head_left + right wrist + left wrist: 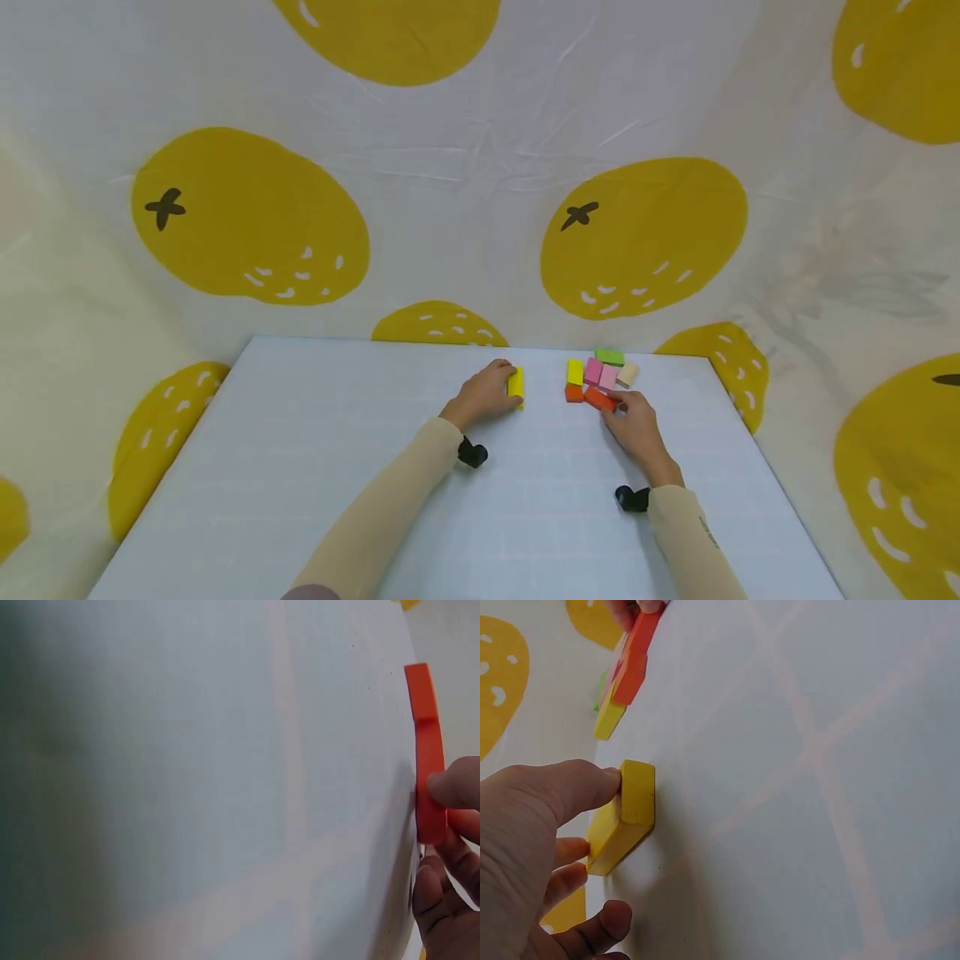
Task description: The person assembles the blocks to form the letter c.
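My left hand (487, 393) pinches a long yellow block (516, 387) near the back of the white table. In the left wrist view the thumb presses one end of that yellow block (636, 796) and fingertips touch its far end. To the right, my right hand (633, 423) holds an orange block (598, 398) between thumb and fingers. Another orange block (573, 393) lies just left of it; in the right wrist view the held orange block (430, 780) meets the other orange block (421, 691) end to end.
Behind the orange blocks sit a shorter yellow block (575, 372), a dark pink block (593, 371), a light pink block (608, 377), a beige block (627, 375) and a green block (610, 357). A fruit-patterned cloth (450, 208) rises behind the table (315, 467).
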`<state>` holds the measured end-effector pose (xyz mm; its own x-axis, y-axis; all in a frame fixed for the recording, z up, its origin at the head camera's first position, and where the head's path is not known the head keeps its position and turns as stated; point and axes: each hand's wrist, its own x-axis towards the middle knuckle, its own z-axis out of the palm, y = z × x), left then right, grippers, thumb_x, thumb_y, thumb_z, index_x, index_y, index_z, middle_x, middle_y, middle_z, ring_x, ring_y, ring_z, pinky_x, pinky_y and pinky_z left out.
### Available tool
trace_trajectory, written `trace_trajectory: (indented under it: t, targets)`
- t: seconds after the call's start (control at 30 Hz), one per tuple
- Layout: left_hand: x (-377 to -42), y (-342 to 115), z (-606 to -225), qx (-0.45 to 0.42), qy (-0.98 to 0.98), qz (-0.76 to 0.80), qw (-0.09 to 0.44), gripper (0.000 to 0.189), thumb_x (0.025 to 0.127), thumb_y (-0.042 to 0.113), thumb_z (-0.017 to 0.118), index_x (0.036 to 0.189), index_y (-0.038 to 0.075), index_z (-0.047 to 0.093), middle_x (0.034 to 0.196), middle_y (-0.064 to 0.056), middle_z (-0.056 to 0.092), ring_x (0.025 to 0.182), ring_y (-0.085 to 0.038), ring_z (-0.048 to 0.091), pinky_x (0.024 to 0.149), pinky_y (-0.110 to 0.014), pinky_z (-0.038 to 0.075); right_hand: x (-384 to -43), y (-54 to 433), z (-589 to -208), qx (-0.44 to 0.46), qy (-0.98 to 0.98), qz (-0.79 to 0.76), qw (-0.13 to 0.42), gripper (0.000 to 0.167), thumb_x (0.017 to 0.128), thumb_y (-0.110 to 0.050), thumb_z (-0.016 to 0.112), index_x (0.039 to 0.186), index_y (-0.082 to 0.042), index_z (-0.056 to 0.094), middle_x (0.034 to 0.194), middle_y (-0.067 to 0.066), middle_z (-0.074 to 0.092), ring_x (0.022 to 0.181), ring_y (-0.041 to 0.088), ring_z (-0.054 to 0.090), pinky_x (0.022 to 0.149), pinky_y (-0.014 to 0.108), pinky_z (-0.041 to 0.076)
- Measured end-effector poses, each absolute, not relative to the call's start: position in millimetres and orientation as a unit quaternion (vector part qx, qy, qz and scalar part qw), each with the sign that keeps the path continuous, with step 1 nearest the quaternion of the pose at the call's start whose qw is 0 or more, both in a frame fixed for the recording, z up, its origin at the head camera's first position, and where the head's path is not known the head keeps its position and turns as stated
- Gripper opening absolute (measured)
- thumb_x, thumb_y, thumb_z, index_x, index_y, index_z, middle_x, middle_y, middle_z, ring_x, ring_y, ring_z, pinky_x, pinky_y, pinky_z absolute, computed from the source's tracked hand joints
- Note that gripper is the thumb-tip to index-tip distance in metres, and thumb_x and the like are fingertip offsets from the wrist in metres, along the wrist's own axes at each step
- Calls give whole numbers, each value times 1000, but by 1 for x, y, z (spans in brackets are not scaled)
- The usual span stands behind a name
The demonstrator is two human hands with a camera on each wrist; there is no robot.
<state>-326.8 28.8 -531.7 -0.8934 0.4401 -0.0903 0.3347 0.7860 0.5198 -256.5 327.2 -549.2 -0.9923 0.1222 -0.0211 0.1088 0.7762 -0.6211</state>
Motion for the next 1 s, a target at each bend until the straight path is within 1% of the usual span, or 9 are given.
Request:
trace_trajectory:
  t: [0.2, 0.37, 0.57, 0.73, 0.8, 1.0]
  targets:
    - [-315, 21, -531, 203, 943, 242, 109, 68, 93, 41, 73, 150, 11, 53, 157, -6, 46, 140, -26, 51, 111, -47, 45, -252, 328, -548, -57, -943, 328, 2, 47, 97, -15, 65, 138, 5, 59, 128, 26, 55, 112, 38, 54, 101, 55, 50]
    - [-310, 11, -531, 209, 944, 237, 100, 67, 94, 40, 73, 150, 10, 53, 156, -7, 46, 139, -25, 51, 112, -44, 45, -252, 327, -545, -55, -944, 324, -6, 45, 96, -16, 66, 136, 5, 60, 124, 26, 55, 109, 37, 52, 100, 54, 50]
    - [-307, -1, -530, 204, 945, 231, 112, 67, 93, 39, 73, 150, 10, 53, 156, -7, 46, 138, -25, 51, 113, -43, 44, -258, 329, -543, -37, -948, 316, -25, 47, 96, -18, 65, 137, 5, 59, 124, 26, 54, 108, 37, 51, 99, 53, 50]
    - [-301, -10, -527, 193, 949, 216, 121, 68, 93, 40, 74, 150, 10, 53, 156, -7, 46, 137, -25, 52, 113, -43, 44, -259, 327, -543, -33, -947, 316, -35, 54, 99, -24, 66, 142, 5, 54, 127, 26, 54, 109, 37, 50, 98, 52, 51]
    - [-298, -13, -525, 190, 952, 211, 118, 68, 93, 40, 74, 150, 9, 53, 155, -7, 46, 137, -25, 52, 113, -43, 44, -260, 326, -543, -33, -947, 318, -36, 55, 100, -25, 67, 144, 5, 53, 129, 25, 53, 111, 36, 50, 99, 52, 51]
    - [-289, -26, -522, 184, 954, 205, 116, 67, 93, 38, 75, 149, 7, 54, 156, -9, 46, 139, -27, 51, 113, -44, 44, -261, 325, -543, -23, -948, 316, -35, 53, 99, -23, 67, 142, 6, 54, 130, 26, 54, 111, 38, 50, 99, 54, 51]
